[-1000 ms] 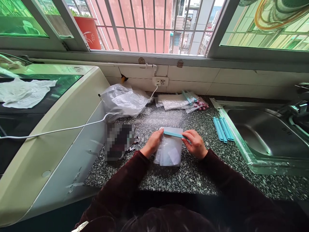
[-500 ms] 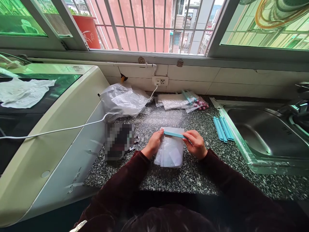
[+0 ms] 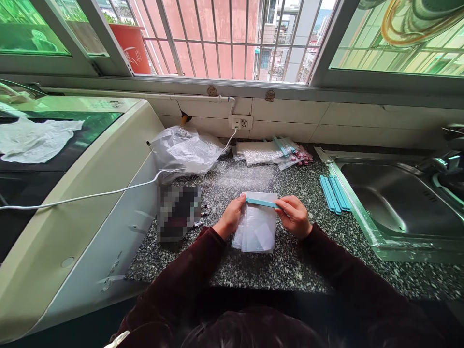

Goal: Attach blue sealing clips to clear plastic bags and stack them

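A light-blue bag sealing clip point(image 3: 261, 202) lies across the upper part of some clear plastic bags point(image 3: 258, 229) over the speckled counter. My left hand point(image 3: 232, 212) pinches the clip's left end, its fingers closed against the bags' edge. At the opposite end, my right hand point(image 3: 293, 216) grips the clip between thumb and fingers. Whether the clip is fully closed over the plastic cannot be made out. Several more blue clips point(image 3: 334, 194) rest side by side on the counter, right of my right hand.
Clear bags with blue and pink clips point(image 3: 264, 152) lie by the back wall. A crumpled plastic bag point(image 3: 188, 151) sits left of them. A blurred dark object point(image 3: 178, 212) is near my left arm. The sink point(image 3: 377, 193) is at right; a white cable point(image 3: 108, 193) crosses the left side.
Both hands keep hold of the clip in nearly the same place. The lower part of the bags has shifted slightly toward me and to the right.
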`<state>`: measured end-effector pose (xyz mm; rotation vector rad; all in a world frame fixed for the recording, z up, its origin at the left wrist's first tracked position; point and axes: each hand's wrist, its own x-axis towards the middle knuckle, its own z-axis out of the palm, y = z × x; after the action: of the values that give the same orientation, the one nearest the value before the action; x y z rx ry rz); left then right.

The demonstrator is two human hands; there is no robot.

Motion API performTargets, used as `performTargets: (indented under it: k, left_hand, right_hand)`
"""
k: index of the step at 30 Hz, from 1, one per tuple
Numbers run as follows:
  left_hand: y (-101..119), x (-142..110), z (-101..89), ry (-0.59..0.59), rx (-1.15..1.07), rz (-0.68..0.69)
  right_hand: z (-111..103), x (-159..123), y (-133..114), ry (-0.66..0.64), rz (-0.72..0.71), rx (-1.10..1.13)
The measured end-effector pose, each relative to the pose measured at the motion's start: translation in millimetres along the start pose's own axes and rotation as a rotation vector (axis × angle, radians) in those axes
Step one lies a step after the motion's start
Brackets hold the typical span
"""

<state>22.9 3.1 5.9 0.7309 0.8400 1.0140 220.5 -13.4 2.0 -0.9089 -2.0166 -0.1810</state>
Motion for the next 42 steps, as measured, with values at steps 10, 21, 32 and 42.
performTargets:
  k: [10,21,32,42]
  left_hand:
    - [-1.2,0.7,-0.4,0.022,-0.022,-0.018]
    - [-6.1,3.6,-1.6,0.004,-0.103,-0.046]
    - [-5.3,3.3,0.2,0.019,-0.157,-0.072]
    - [-9.2,8.0,-1.6,0.079,-0.149,-0.031]
  right_hand:
    - [-2.1,2.9,-0.7,0.017,-0.058,0.007]
    - [-3.0,2.5,0.3,0.005,-0.070,-0.008]
    - [-3.5,4.6,0.0,0.021,-0.083,0.009]
    - [-1.1,3.9,-0.4,0.024,0.023,0.081]
